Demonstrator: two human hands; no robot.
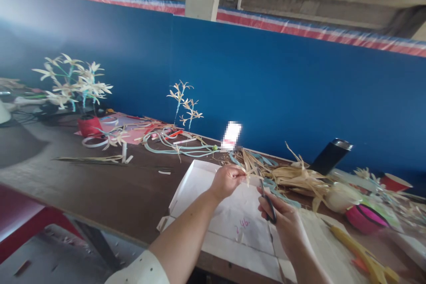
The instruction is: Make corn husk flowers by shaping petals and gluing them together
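head-worn | forward, downward | near, above table [140,191] | facing blue partition [282,80]

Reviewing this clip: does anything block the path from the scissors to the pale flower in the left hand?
Nothing visible does. The right hand holds the scissors with blades up close beside the pale flower in the left hand; whether they touch is unclear.

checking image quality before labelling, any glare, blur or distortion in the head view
Head view: pale glare washes the blue partition at upper left; head view: a white object is pixelated; head view: the red cup at right looks soft, stretched.
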